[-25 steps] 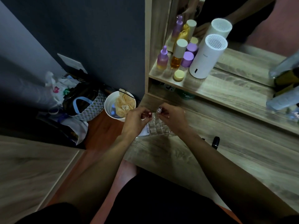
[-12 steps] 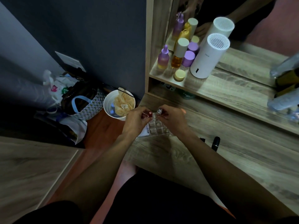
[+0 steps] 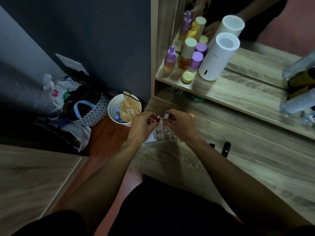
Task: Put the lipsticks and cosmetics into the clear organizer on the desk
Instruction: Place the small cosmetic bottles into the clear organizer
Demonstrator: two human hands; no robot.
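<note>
The clear organizer (image 3: pixel 164 133), a small grid of square cells, stands at the desk's left end on a white card. My left hand (image 3: pixel 142 126) pinches a small red-topped lipstick (image 3: pixel 158 118) just above the organizer's far edge. Close beside it, my right hand (image 3: pixel 180 126) grips a lipstick with a silver round cap (image 3: pixel 166 115), held upright over the cells. Two black lipstick tubes (image 3: pixel 225 149) lie on the desk to the right of my right forearm, one mostly hidden by the arm.
A shelf above the desk holds purple and amber bottles (image 3: pixel 185 57), a small gold-lidded jar (image 3: pixel 187 77) and a white cylinder device (image 3: pixel 216 60) before a mirror. Left of the desk, on the floor, a white bin (image 3: pixel 113 113) and bags (image 3: pixel 85 108).
Both hands have stayed nearly still over the organizer, holding the two lipsticks close together; only the view has shifted slightly.
</note>
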